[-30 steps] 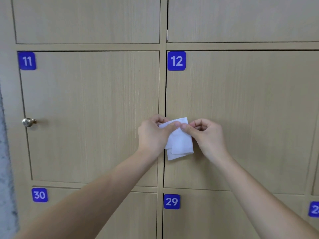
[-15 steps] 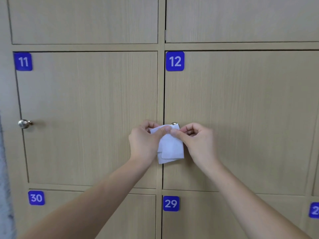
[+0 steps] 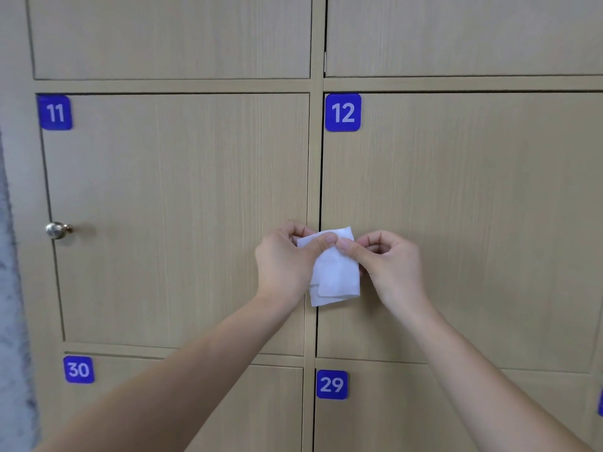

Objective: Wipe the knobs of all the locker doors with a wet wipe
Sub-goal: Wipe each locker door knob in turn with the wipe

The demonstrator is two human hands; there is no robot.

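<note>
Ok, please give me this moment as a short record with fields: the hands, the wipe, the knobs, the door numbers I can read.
left hand: pinches the wipe's upper edge
right hand: pinches the same edge from the other side
wipe: white, folded, hanging in front of door 12's left edge
knob on door 11: metal, uncovered, no hand near it
knob on door 12: not visible, area behind the wipe
door numbers: 11, 12, 30, 29
</note>
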